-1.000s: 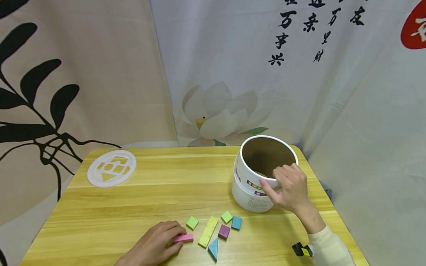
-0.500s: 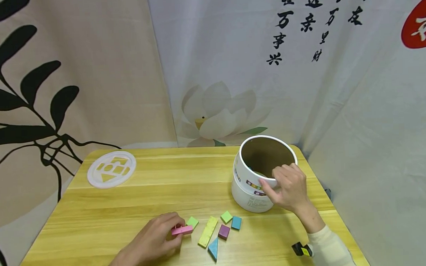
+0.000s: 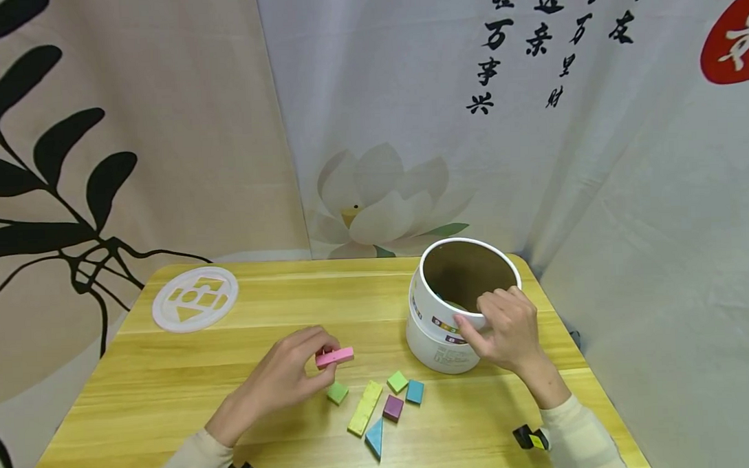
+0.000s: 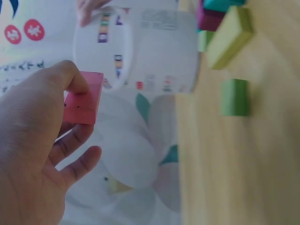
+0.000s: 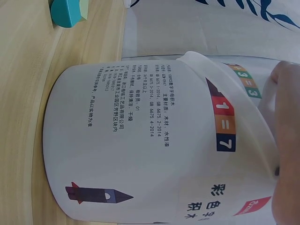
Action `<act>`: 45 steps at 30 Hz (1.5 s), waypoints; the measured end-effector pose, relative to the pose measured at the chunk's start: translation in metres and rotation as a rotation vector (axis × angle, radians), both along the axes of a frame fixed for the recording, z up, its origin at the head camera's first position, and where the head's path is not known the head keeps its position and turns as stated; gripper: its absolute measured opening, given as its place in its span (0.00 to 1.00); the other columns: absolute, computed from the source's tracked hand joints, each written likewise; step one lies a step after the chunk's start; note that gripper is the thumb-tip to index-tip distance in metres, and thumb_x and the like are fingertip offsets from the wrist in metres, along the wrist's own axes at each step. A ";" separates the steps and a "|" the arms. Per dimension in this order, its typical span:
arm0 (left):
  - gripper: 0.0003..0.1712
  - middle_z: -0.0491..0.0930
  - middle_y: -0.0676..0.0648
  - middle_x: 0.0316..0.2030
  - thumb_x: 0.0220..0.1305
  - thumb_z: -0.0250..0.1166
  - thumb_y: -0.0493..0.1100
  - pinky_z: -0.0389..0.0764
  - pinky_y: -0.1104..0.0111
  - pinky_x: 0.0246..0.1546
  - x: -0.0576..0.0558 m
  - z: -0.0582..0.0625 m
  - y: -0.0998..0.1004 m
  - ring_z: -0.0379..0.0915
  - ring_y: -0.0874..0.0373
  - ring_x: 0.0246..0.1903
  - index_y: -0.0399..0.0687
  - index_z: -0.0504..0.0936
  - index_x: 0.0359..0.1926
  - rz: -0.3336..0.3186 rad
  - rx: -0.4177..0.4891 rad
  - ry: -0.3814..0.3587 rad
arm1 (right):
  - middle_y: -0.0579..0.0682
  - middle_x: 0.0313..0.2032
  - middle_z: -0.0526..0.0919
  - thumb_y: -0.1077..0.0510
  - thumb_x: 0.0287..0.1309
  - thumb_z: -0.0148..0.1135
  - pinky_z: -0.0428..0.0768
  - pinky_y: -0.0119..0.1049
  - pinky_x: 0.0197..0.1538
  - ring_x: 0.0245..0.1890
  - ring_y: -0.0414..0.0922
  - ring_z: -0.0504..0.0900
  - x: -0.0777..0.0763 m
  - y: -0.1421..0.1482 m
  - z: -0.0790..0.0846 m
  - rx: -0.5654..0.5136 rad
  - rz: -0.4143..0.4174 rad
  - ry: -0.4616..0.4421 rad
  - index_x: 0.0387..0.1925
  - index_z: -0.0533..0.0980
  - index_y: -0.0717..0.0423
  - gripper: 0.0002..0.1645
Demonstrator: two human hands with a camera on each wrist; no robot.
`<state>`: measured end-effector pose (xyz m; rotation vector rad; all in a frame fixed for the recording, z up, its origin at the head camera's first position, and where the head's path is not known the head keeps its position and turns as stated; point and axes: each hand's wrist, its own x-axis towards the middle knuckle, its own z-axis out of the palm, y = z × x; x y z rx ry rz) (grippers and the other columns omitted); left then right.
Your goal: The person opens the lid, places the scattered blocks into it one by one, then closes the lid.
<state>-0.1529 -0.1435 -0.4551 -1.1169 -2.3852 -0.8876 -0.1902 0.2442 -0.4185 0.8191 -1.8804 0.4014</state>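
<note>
My left hand pinches a pink block between thumb and fingers, raised over the table just beyond the loose blocks. In the left wrist view the block shows its flat face, and the lower fingers are off it. My right hand grips the near right rim of a white bucket, thumb outside and fingers over the edge. The bucket tilts slightly towards me; its inside is mostly shaded. Nearest below my left hand lies a green block, with a long yellow block beside it.
Right of the yellow block lie another green block, a blue block, a purple block and a blue triangle. A white round lid with cut-out shapes rests at the table's back left. A printed curtain hangs behind.
My left hand has lifted the pink block off the table and carried it forward and right, towards the bucket. The right hand stays on the bucket rim.
</note>
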 end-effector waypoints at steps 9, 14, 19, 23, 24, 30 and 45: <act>0.09 0.75 0.58 0.31 0.55 0.68 0.36 0.74 0.75 0.25 -0.022 0.035 0.029 0.68 0.67 0.29 0.49 0.83 0.38 -0.082 0.042 0.075 | 0.39 0.11 0.54 0.42 0.55 0.61 0.50 0.36 0.20 0.14 0.38 0.52 0.001 -0.003 0.000 0.006 -0.001 -0.005 0.10 0.59 0.51 0.30; 0.08 0.75 0.56 0.30 0.54 0.68 0.36 0.73 0.74 0.24 -0.036 0.053 0.046 0.69 0.66 0.29 0.47 0.83 0.38 -0.125 0.075 0.121 | 0.38 0.12 0.54 0.42 0.56 0.61 0.50 0.36 0.20 0.14 0.38 0.52 0.001 -0.004 0.001 0.006 0.001 -0.003 0.10 0.58 0.51 0.31; 0.07 0.76 0.56 0.30 0.57 0.67 0.37 0.75 0.75 0.28 -0.050 0.071 0.065 0.69 0.66 0.30 0.46 0.83 0.38 -0.161 0.073 0.133 | 0.38 0.12 0.54 0.42 0.55 0.61 0.51 0.36 0.20 0.14 0.38 0.52 0.001 -0.004 0.001 0.008 -0.006 0.001 0.10 0.59 0.50 0.30; 0.09 0.77 0.55 0.31 0.57 0.67 0.37 0.74 0.75 0.29 -0.064 0.083 0.081 0.69 0.66 0.30 0.44 0.84 0.40 -0.187 0.090 0.118 | 0.38 0.12 0.55 0.42 0.53 0.61 0.51 0.36 0.20 0.14 0.38 0.52 0.001 -0.003 0.002 0.007 -0.011 -0.002 0.10 0.59 0.51 0.29; 0.09 0.77 0.55 0.31 0.57 0.67 0.37 0.74 0.75 0.29 -0.068 0.086 0.085 0.69 0.66 0.30 0.44 0.85 0.41 -0.195 0.097 0.116 | 0.38 0.12 0.55 0.43 0.53 0.61 0.51 0.36 0.20 0.14 0.38 0.52 0.001 -0.002 0.002 0.008 -0.012 -0.003 0.10 0.59 0.51 0.29; 0.08 0.77 0.55 0.32 0.58 0.68 0.38 0.72 0.75 0.29 -0.090 0.097 0.108 0.69 0.66 0.31 0.44 0.84 0.40 -0.202 0.104 0.148 | 0.38 0.12 0.56 0.42 0.55 0.61 0.51 0.36 0.20 0.14 0.38 0.53 0.000 -0.002 0.003 0.020 -0.017 -0.002 0.10 0.60 0.51 0.29; 0.08 0.79 0.56 0.33 0.62 0.67 0.42 0.73 0.74 0.32 -0.118 0.110 0.162 0.72 0.64 0.31 0.48 0.84 0.42 -0.150 -0.061 0.063 | 0.39 0.12 0.55 0.43 0.54 0.61 0.52 0.38 0.20 0.14 0.39 0.53 0.000 -0.001 0.003 0.008 -0.009 0.004 0.11 0.61 0.52 0.29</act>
